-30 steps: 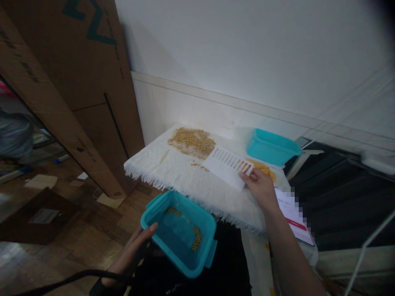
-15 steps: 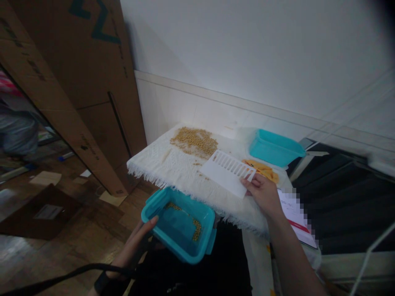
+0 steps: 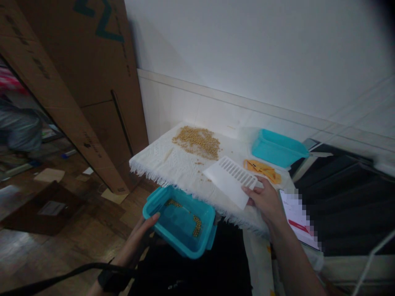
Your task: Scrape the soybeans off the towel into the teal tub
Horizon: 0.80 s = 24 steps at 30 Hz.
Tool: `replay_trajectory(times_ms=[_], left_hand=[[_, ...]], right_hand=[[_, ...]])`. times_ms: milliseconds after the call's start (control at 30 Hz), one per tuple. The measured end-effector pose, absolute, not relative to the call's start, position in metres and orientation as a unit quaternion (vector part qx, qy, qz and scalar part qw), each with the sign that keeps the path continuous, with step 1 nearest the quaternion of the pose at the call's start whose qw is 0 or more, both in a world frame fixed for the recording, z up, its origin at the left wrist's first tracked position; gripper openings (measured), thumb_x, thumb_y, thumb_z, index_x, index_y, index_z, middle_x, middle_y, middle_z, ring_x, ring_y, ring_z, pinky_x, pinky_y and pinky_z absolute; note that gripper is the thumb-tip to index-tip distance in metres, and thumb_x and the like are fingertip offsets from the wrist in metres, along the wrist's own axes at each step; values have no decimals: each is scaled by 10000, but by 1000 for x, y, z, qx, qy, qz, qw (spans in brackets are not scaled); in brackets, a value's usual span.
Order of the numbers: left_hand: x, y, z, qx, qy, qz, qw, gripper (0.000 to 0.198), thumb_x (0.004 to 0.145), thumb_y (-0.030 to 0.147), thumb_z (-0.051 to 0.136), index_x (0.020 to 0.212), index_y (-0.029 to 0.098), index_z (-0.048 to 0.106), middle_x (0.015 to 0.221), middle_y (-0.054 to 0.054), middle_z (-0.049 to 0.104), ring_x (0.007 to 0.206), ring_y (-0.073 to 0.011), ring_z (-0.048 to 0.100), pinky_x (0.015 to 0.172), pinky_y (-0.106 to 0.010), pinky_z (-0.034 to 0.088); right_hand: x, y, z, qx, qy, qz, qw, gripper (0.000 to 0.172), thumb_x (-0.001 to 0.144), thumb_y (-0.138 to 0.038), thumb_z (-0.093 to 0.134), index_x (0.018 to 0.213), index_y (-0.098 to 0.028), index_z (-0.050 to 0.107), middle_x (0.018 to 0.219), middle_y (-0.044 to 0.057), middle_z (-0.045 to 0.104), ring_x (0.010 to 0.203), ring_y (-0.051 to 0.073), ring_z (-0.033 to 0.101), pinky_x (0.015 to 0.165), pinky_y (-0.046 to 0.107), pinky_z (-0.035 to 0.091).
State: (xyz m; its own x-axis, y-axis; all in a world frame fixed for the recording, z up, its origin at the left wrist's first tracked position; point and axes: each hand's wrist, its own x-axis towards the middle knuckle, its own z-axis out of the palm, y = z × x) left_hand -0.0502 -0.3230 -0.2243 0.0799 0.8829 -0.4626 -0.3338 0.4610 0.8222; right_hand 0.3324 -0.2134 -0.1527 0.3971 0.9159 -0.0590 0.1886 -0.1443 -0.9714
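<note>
My left hand (image 3: 135, 242) grips the near left rim of a teal plastic container (image 3: 180, 220), held just below the front edge of a white fringed cloth (image 3: 173, 164). A few yellow beans lie inside the container. My right hand (image 3: 263, 201) pinches the corner of a flat white slotted scraper (image 3: 231, 179), which lies tilted over the cloth near its front edge. A heap of yellow beans (image 3: 197, 141) sits farther back on the cloth, with a few loose ones between heap and scraper.
A second teal container (image 3: 277, 148) stands at the back right, with an orange patch (image 3: 262, 169) in front of it. A printed paper (image 3: 298, 218) lies by my right wrist. Large cardboard sheets (image 3: 74, 82) lean on the left. Wooden floor below.
The scraper and my right hand have slid a little toward the cloth's front edge. The teal container in my left hand has risen closer under that edge.
</note>
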Motion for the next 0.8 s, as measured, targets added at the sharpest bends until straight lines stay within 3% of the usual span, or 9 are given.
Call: replay_trajectory(times_ms=[200,367,600,800], left_hand=[[-52,-323,-231,254,515,447,686,1046,889,753,791,1747,285,418,1801,-145,555,1661,-552,448,1041,-600,685],[-53,-324,-231,260,514,450,683,1042,882,741,802,1745,306,414,1777,-152,579,1641,-547,475,1053,-605,665],[-51,-324,-222,237,529,460,673,1104,808,763,861,1713,269,466,1751,-180,598,1626,-552,492,1059,-638,639],[-50,-326,-216,241,520,458,680,1133,849,756,835,1749,228,393,1784,-226,552,1609,-544,520,1101,-677,597]], right_hand=[[331,-205,-151,-653,-426,402,480,681,666,-326,907,1297,-279,654,860,50,849,764,349,835,550,439,692],[327,-204,-153,-641,-441,417,470,790,618,-387,928,1337,-246,630,810,34,826,717,324,808,536,404,662],[316,-212,-152,-620,-467,456,434,942,576,-495,988,1400,-235,613,931,87,863,829,363,841,586,418,679],[303,-231,-154,-591,-503,485,404,924,641,-567,985,1431,-248,628,937,81,869,786,340,837,555,374,650]])
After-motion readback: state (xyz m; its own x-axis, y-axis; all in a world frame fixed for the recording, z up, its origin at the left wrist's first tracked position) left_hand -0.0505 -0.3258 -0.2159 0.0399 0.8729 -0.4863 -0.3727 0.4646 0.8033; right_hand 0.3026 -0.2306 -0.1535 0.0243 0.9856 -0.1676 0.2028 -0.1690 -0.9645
